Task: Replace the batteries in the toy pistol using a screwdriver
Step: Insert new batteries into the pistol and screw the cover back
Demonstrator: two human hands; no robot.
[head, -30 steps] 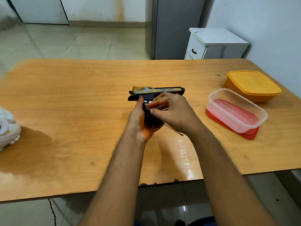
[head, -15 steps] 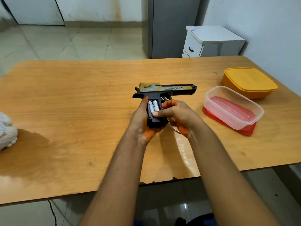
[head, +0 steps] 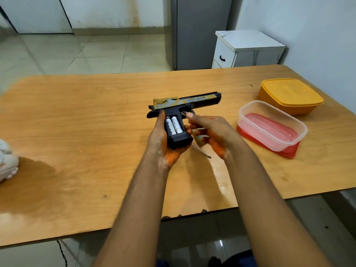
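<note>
A black and gold toy pistol (head: 192, 102) is held above the wooden table (head: 77, 132), barrel pointing right. My left hand (head: 160, 143) grips its handle from the left and below. The battery compartment in the handle is open, showing two white batteries (head: 174, 127) side by side. Just right of the handle, my right hand (head: 213, 133) has its index finger reaching toward the trigger area. Its other fingers curl round a gold-patterned cover piece (head: 199, 137) and a screwdriver, whose thin metal shaft (head: 202, 151) sticks out below the hand.
A clear plastic box (head: 269, 120) stands on a red lid to the right, with a closed orange container (head: 290, 95) behind it. A white object (head: 7, 162) lies at the table's left edge. A white cabinet (head: 248, 49) and a grey fridge (head: 198, 31) stand beyond the table.
My right hand has drawn back to the right off the handle, uncovering the two batteries. The pistol has shifted slightly right in my left hand's grip.
</note>
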